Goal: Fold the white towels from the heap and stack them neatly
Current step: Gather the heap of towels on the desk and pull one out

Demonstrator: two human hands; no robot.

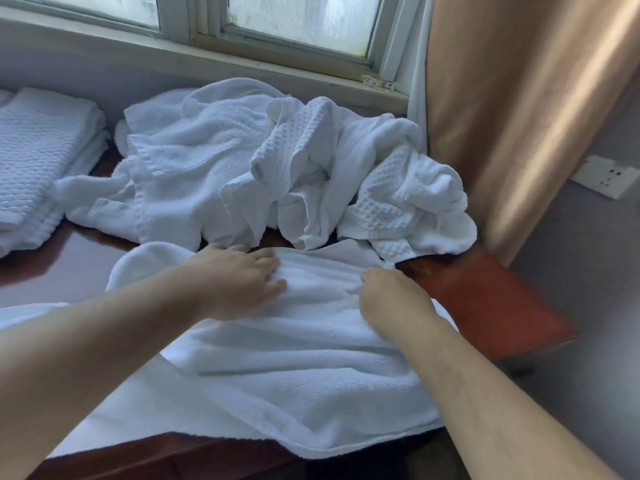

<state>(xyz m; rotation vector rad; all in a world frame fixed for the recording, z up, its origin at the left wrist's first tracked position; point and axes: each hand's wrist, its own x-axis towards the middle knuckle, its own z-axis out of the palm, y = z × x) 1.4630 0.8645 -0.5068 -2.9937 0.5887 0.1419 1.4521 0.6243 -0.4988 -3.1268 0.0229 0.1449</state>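
A white towel lies spread out on the red-brown table, just in front of the heap of rumpled towels by the window. The left hand lies flat on it with straight fingers, holding nothing. The right hand is close beside it, fingers curled down and pinching a bit of the cloth. A stack of folded towels sits at the far left.

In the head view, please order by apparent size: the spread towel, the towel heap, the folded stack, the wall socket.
1-2. spread towel and towel heap: alike; the towel is nearer, so unranked.
3. folded stack, cut by the frame.
4. wall socket.
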